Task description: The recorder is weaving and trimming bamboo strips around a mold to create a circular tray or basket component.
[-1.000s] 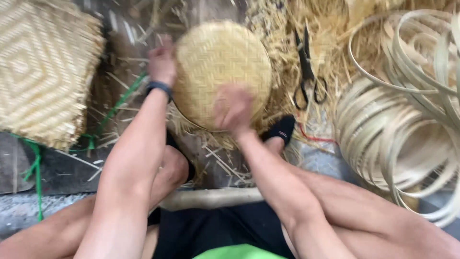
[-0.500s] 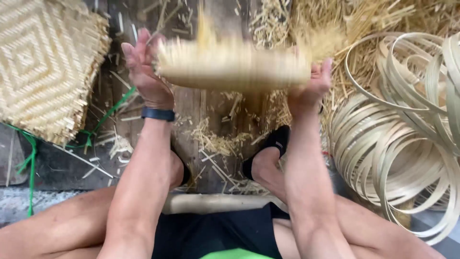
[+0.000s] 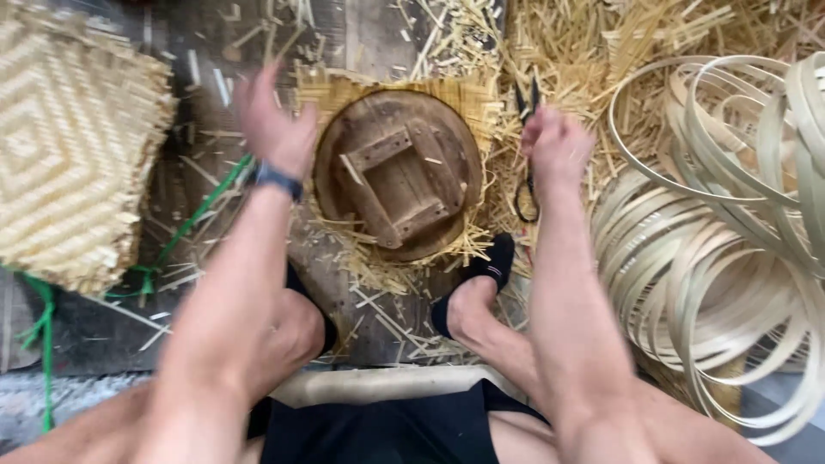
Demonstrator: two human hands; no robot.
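Head view: person seated on a low stool, looking down at both bare hands above a littered floor.
Left hand: left hand [image 3: 273,129] raised above the floor, blurred; fingers loosely spread, holding nothing. A dark wristband [image 3: 278,180] sits at the wrist.
Right hand: right hand [image 3: 557,148] curled into a loose fist directly over the black-handled scissors [image 3: 526,163]; whether the fingers grip the scissors cannot be told.
Central thing: round, dark, worn wooden mould [image 3: 397,174] with a square frame of wooden blocks on its upper face, lying flat between the two hands. It rests on a pale woven straw mat [image 3: 481,103], whose frayed edge shows around it.
Scissors: lying on straw just right of the mould, blades pointing away from the person.
Left surroundings: large square woven bamboo panel with diamond pattern [image 3: 69,155]; green plastic cord [image 3: 180,232] trailing beside it.
Right surroundings: heap of coiled pale bamboo strip hoops [image 3: 713,249]; loose straw offcuts [image 3: 601,43] beyond.
Feet: black sock [image 3: 481,279] just below the mould.
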